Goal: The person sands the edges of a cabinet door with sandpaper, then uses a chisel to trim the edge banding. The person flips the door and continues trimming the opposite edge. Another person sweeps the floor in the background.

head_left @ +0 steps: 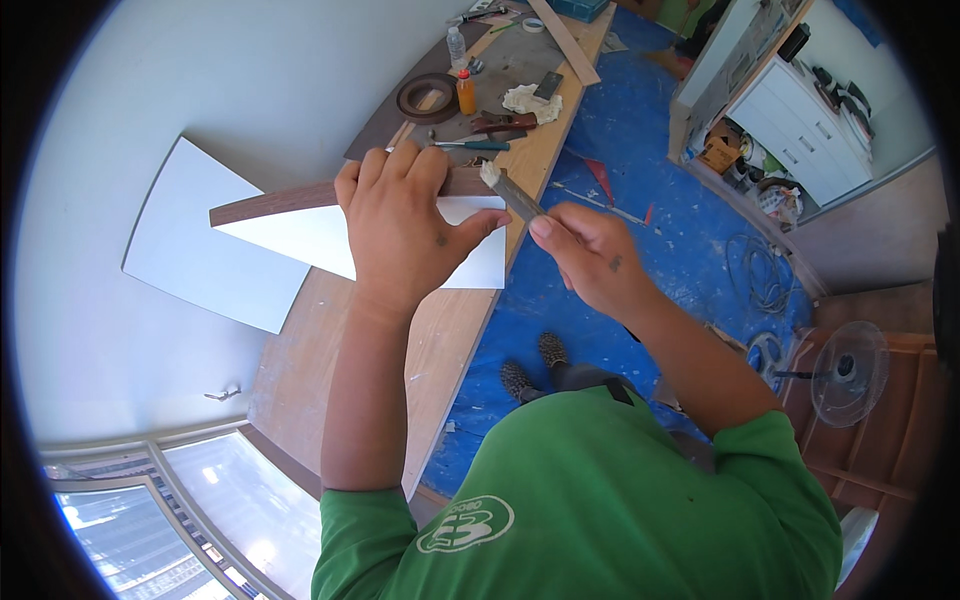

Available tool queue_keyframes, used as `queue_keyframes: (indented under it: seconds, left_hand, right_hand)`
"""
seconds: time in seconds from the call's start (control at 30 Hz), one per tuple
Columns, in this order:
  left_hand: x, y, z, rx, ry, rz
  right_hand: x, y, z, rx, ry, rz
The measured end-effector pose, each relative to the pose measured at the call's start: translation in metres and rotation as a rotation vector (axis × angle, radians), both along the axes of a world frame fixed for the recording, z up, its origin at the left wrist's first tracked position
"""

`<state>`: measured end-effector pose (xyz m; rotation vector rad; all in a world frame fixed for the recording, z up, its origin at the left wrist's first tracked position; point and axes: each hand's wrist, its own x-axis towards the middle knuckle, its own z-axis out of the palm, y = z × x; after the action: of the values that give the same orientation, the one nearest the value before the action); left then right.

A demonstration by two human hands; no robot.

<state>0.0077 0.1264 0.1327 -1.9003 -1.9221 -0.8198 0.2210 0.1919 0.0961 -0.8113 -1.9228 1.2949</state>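
Observation:
A white board (310,238) stands on edge across the workbench, a brown wood-grain strip (275,206) along its upper edge. My left hand (398,225) grips this board from above, fingers bent over the strip and thumb stretched along the white face. In my right hand (600,258) is a flat grey stick-like tool (520,200), held between thumb and fingers. Its whitish, frayed tip meets or hovers by the right end of the strip; I cannot tell whether they touch. Part of the strip is hidden behind my left hand.
Beyond the board, the wooden workbench (335,325) carries a roll of brown edging (428,97), an orange bottle (466,92), a clear bottle (456,46), a hand plane (503,122) and a blue-handled tool (480,145). Another white panel (200,235) leans on the wall. Blue sheeting (640,285) covers the floor.

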Motion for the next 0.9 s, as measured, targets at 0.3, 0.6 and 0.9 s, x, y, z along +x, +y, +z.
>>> queue_keyframes:
  seconds: [0.3, 0.6, 0.9]
  left_hand:
    - [0.001, -0.003, 0.003, 0.003, 0.004, -0.01]
    - [0.003, -0.002, 0.011, 0.001, -0.084, -0.024]
    - [0.016, 0.008, 0.007, -0.023, -0.02, 0.163]
  right_hand:
    - [-0.003, 0.006, 0.01, -0.099, 0.033, 0.026]
    - [-0.005, 0.04, -0.002, -0.428, 0.205, -0.084]
    - [0.078, 0.026, -0.088, -0.949, 0.302, -0.359]
